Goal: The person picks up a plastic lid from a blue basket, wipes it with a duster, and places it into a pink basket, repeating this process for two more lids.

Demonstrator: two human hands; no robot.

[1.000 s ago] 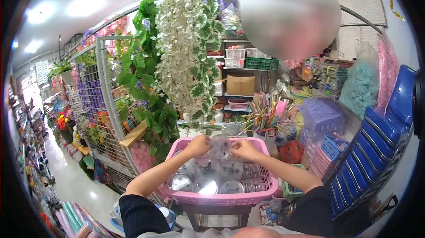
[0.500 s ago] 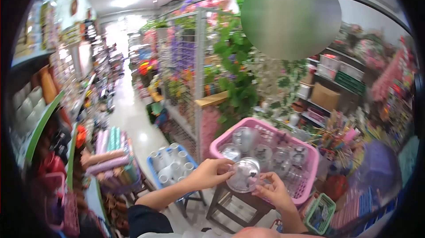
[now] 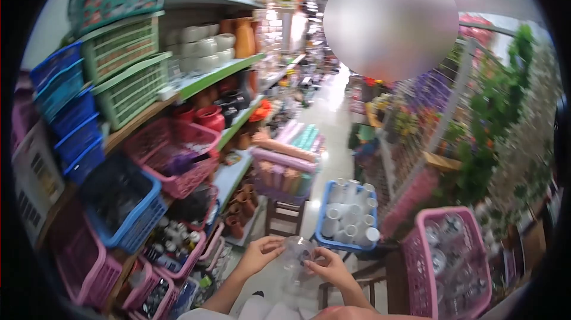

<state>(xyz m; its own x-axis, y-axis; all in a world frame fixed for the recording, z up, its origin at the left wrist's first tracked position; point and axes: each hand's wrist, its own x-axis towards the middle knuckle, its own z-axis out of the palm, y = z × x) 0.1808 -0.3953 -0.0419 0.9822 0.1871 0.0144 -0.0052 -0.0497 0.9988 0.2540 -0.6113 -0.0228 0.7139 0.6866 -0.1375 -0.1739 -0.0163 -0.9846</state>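
Observation:
Between my two hands is a clear, rounded see-through container (image 3: 295,253), with a dark spot or print showing on its side. My left hand (image 3: 263,254) grips its left side with thumb and fingertips. On the opposite side, my right hand (image 3: 329,266) pinches it near the rim. More clear containers of a similar look fill a pink basket (image 3: 426,272) to the right. Just beyond my hands stands a blue basket (image 3: 323,238) of white cylinders (image 3: 352,212).
On the left, shelves (image 3: 220,76) carry pots and vases, with stacked green baskets (image 3: 134,91), a blue basket (image 3: 128,231) and pink baskets (image 3: 178,177). Rolled wrapping material (image 3: 288,162) stands ahead beside the aisle floor (image 3: 333,135). Hanging greenery (image 3: 493,94) lines the right.
My view has swung to the left, bringing the left shelves and stacked baskets in. The clear container has moved with my hands away from above the pink basket, which now lies further right.

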